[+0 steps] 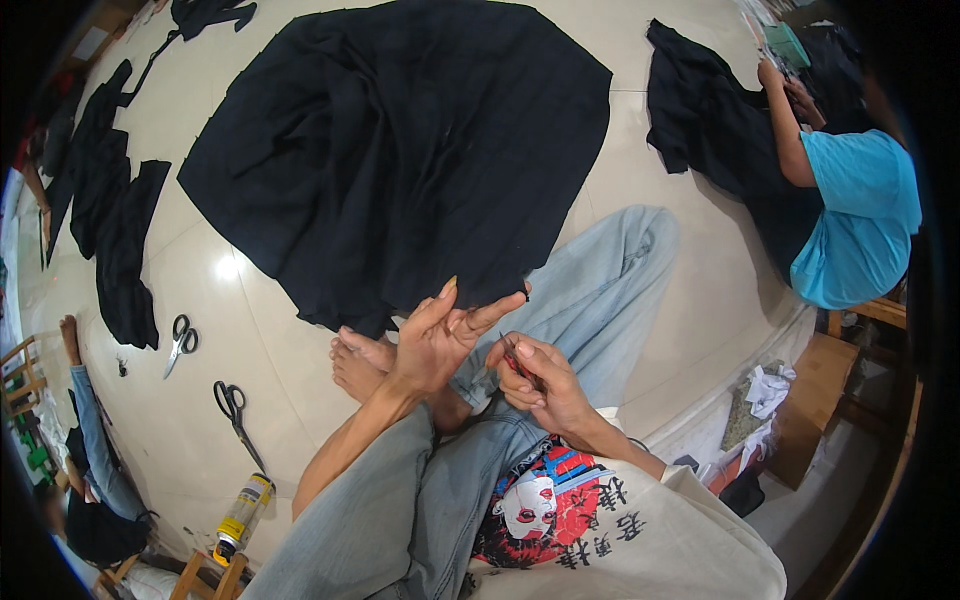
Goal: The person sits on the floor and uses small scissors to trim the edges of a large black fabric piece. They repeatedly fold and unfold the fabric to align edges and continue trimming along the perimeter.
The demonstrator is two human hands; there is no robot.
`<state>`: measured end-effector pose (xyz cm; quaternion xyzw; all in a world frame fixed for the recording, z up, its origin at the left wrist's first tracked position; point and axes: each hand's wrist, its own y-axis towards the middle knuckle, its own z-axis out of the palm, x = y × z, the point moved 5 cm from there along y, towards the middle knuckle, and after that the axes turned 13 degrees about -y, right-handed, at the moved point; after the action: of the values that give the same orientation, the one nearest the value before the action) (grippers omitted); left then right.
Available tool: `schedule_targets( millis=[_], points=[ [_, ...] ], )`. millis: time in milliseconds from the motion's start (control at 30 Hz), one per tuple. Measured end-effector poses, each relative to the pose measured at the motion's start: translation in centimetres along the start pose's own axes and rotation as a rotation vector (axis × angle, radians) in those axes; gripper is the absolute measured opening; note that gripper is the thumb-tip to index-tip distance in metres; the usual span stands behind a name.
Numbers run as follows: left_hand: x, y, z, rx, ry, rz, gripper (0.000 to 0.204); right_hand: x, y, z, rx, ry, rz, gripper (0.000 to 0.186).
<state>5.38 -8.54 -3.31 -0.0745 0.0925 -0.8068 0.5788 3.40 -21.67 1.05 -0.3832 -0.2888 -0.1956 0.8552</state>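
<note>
A large piece of black cloth (420, 150) lies spread on the floor in front of me, creased down its middle. At its near edge is my left hand (440, 340), thumb raised and fingers stretched to the right. The cloth's edge appears caught at those fingers, with a dark bit of it showing past a fingertip; part of the grip is hidden. Just below and to the right, my right hand (545, 390) is closed around small red thread snips (520, 362). Their pointed tip is up, close to the left hand's fingers and apart from the cloth.
Black-handled scissors (181, 340), a second pair (232, 405) and a yellow spray can (243, 515) are on the left. More black cloth (120, 220) lies beyond them. At right, a person in a blue shirt (860, 210) handles black cloth (700, 100). Another person's leg (95, 430) shows far left.
</note>
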Motion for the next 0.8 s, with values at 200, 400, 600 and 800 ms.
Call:
schedule_targets(
  millis=[200,400,600,800],
  points=[
    [0.2,-0.3,-0.2,-0.049,0.023,-0.067,0.057,0.7,0.6,1.1,-0.091,0.049,0.097,0.041],
    [0.2,0.0,-1.2,0.070,0.102,-0.018,0.055,0.4,1.6,1.4,-0.134,0.117,0.109,0.039],
    [0.1,-0.1,-1.0,0.098,0.140,-0.037,0.055,0.1,1.9,1.4,-0.158,0.107,0.113,0.038],
    [0.2,-0.1,-0.4,0.051,0.162,-0.023,0.058,-0.3,1.8,1.1,-0.138,0.103,0.114,0.038]
  ],
)
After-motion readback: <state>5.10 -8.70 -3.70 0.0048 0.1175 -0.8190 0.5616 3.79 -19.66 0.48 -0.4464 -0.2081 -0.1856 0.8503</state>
